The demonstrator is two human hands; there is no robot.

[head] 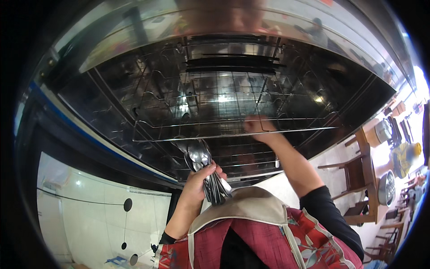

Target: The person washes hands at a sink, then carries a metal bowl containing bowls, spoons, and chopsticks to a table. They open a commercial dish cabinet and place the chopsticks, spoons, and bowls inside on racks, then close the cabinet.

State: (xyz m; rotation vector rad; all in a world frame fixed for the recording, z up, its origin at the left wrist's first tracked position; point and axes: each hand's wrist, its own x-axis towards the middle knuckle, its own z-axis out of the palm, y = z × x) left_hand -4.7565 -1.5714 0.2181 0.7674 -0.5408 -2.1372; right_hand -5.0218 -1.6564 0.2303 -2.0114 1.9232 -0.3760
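Note:
A bundle of metal spoons (198, 153) is gripped in my left hand (201, 178), with the bowls pointing up toward the cabinet and the handles spread below my fingers. My right hand (258, 127) reaches into a dark-walled metal cabinet (117, 141). It is behind the front wires of the upper wire rack (208, 137) and blurred; whether it holds anything is hidden. Further back, several long black sticks, perhaps chopsticks (231, 64), lie side by side on a rack. A lower wire rack (231, 165) shows beneath my right forearm.
An open glass door (107, 201) with a dark frame stands at the left. Shiny metal panelling (215, 20) runs across the cabinet's top. To the right are a wooden chair (356, 173), a table with a metal basin (386, 188), and a person in yellow (403, 159).

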